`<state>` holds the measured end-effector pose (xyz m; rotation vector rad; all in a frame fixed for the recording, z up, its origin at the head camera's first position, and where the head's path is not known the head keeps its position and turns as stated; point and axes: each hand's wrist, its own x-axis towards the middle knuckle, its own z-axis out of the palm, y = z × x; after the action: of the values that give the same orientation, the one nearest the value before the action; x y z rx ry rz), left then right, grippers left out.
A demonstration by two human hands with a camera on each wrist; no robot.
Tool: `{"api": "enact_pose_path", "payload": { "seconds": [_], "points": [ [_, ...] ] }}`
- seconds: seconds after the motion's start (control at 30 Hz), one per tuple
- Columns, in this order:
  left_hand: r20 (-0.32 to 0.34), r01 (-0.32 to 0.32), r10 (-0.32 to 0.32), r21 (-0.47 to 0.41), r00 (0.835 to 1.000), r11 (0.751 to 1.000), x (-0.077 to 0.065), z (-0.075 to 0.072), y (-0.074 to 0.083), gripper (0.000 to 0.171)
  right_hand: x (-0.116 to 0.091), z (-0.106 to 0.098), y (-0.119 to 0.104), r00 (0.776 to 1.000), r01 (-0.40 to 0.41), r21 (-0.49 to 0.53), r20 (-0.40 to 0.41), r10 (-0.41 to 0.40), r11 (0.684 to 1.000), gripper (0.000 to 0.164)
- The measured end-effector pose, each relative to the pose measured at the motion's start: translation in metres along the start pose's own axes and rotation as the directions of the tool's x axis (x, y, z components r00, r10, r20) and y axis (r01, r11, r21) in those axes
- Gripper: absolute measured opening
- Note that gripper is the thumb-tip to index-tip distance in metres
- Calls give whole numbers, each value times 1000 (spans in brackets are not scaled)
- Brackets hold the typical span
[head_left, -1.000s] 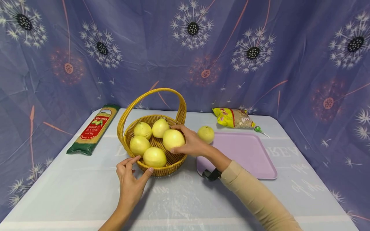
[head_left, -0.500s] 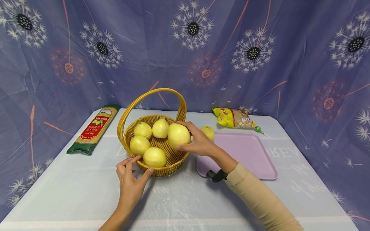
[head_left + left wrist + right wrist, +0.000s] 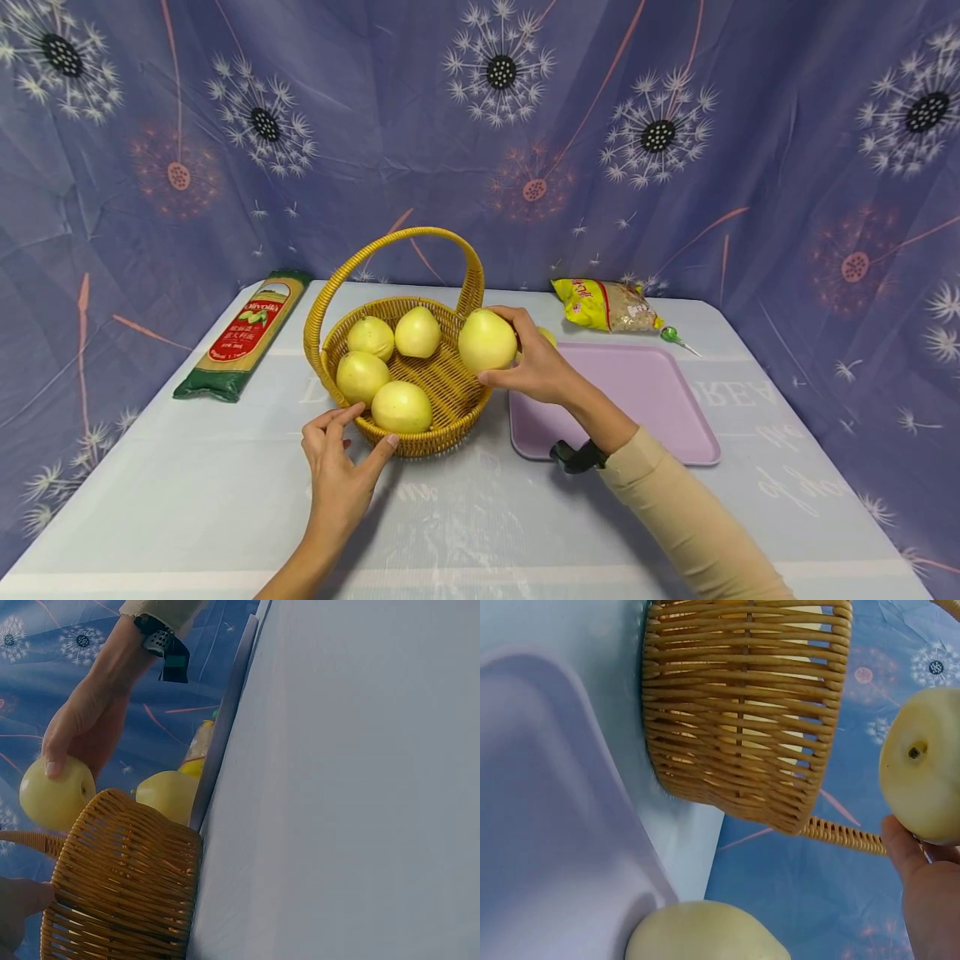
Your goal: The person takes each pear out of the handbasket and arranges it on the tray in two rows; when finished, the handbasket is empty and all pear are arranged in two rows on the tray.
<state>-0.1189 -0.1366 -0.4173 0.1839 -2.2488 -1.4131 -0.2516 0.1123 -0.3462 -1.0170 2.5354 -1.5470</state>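
The right hand (image 3: 536,362) has its thumb and fingers curled round a pale yellow pear (image 3: 486,340), held in the air above the right edge of the wicker basket (image 3: 431,444), near the foot of its arched handle (image 3: 408,231); the left hand (image 3: 339,468) is at the basket's front left, thumb and forefinger spread apart, their tips resting on the rim, and pinches nothing.

Inside the basket sit four more pears: one at its back left (image 3: 371,338), one at its back (image 3: 417,332), one at its left (image 3: 362,377) and one at its front (image 3: 402,408); the woven floor shows on the right side.

Right of the basket lies a lilac tray (image 3: 622,396); a loose pear (image 3: 705,934) is by the tray's far left corner, mostly hidden behind the right hand in the head view; farther back, right of the basket, are a yellow food bag (image 3: 606,306) and a green lollipop (image 3: 670,334); left of the basket, an Olivoilà spaghetti packet (image 3: 243,337) lies slantwise on the white surface (image 3: 465,533); behind the basket hangs a dandelion-print curtain (image 3: 375,108).
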Motion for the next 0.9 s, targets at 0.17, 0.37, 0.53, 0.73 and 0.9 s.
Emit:
{"api": "enact_pose_path", "payload": {
  "seconds": [0.17,0.37,0.53,0.73,0.9],
  "points": [
    [-1,3,-3,-1,1000,1000,0,1,0,57,-3,-4,3,1000,-3,68,5,3,998,89],
    [-1,8,-9,-5,1000,1000,0,1,0,57,-8,-9,7,1000,4,92,-13,-3,996,96],
    [5,11,-11,-6,1000,1000,0,0,0,57,-11,-15,10,999,13,85,-36,-10,996,97],
    [11,18,-18,-5,1000,1000,0,1,0,57,-15,-22,14,998,-18,139,-64,27,990,96],
    [16,25,-25,-3,1000,1000,0,0,0,57,-18,-29,16,991,-90,178,-86,107,980,96]
  ]
}}
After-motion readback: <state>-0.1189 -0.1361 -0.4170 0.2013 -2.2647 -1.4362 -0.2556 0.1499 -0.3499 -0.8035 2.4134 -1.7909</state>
